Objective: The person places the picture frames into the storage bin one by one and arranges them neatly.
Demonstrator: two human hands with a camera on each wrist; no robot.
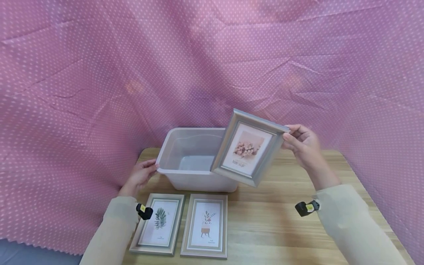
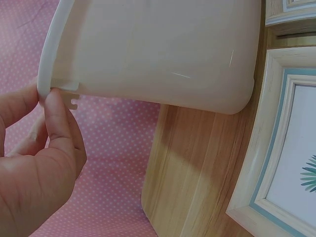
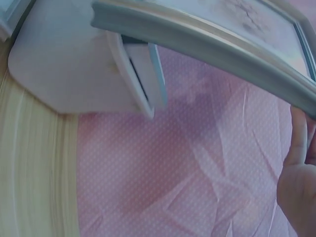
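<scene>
**Flower-picture frame (image 1: 246, 149) held tilted at the plastic bin (image 1: 198, 182)**

In the head view, the right hand (image 1: 304, 145) pinches the frame by its upper right corner, thumb in front and fingers behind. The frame is aslant, picture toward the wearer, and covers the right end of the bin. Its lower left corner overlaps the near rim; contact cannot be told. The left hand (image 1: 140, 176) grips the rim at the bin's left end. Nearer the wearer, a leaf-picture frame (image 1: 158, 224) and a potted-plant frame (image 1: 204, 226) lie face up side by side on the wooden table (image 1: 281, 221).

The left wrist view shows thumb and fingers closed on the rim's corner, the leaf-picture frame partly in sight.

In the right wrist view, fingers meet the frame's edge at the picture's border, so their full hold is cut off; its far corner crosses the bin's rim.

The step seems to be passing the frame by the bin while the other hand steadies it; inward or outward, I cannot tell. The move calls for a firm corner pinch and clearance over the rim.
</scene>
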